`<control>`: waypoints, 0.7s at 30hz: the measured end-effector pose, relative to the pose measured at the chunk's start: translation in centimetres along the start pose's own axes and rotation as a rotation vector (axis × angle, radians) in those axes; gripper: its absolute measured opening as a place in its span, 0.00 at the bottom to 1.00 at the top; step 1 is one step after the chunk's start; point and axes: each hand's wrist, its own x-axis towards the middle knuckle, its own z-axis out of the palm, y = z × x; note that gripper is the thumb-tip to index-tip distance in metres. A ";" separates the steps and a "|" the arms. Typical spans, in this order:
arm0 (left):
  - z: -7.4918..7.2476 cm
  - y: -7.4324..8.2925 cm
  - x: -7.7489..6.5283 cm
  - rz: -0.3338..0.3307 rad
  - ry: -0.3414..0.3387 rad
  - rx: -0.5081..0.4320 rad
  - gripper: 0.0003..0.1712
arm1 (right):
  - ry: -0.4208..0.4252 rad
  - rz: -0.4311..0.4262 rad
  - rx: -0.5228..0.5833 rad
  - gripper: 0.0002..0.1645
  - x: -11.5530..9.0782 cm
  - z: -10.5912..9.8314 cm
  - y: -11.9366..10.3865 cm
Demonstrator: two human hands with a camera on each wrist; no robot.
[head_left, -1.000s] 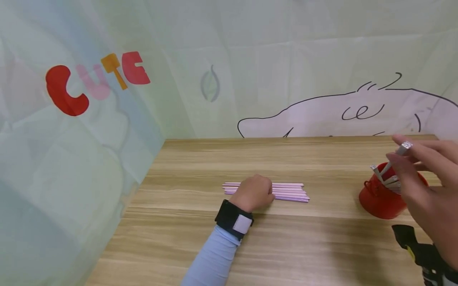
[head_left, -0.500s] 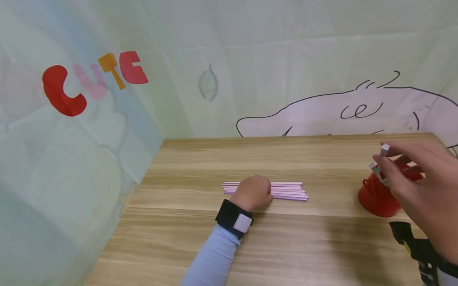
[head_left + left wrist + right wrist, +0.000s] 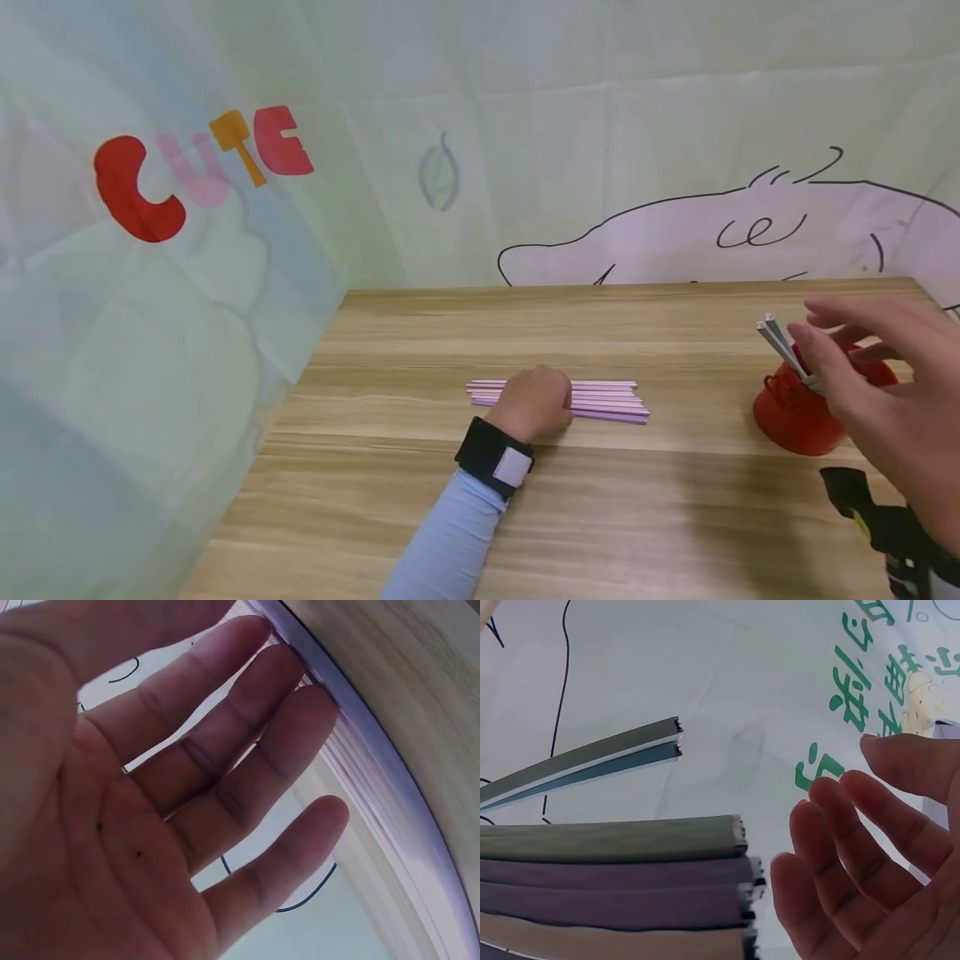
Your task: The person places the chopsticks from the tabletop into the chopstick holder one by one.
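Observation:
Several slim pink-lilac sticks [image 3: 609, 401] lie side by side on the table. My left hand [image 3: 531, 404] rests over their middle. In the left wrist view its fingers are fairly straight, and some fingertips touch the sticks [image 3: 375, 787]. At the right stands a small red bucket [image 3: 795, 425] holding several silvery-ended sticks [image 3: 780, 346], two of which lean out over the left rim. Over the bucket hovers my right hand [image 3: 892, 375], fingers loosely bent and holding nothing. The right wrist view shows a gap between its fingers and the square-ended sticks [image 3: 622, 840].
The wood-grain table [image 3: 600, 517] ends at a pale printed cloth backdrop [image 3: 600, 108] behind and to the left. Dark straps [image 3: 493, 458] sit around both wrists. The right hand hides part of the bucket.
The right hand has let go of a stick it was holding, which now leans beside another in the bucket. That hand came slightly left and its fingers parted. The left hand stayed put.

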 end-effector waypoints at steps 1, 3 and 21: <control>0.1 0.0 0.0 0.001 0.001 0.002 0.09 | 0.003 -0.008 0.005 0.21 0.0 -0.1 0.0; 0.1 0.1 0.0 0.005 0.002 0.014 0.08 | 0.006 -0.023 0.004 0.20 -0.1 -0.2 -0.1; 0.7 0.6 0.0 0.031 -0.023 0.045 0.10 | -0.014 -0.150 0.022 0.20 -0.1 -0.3 -0.8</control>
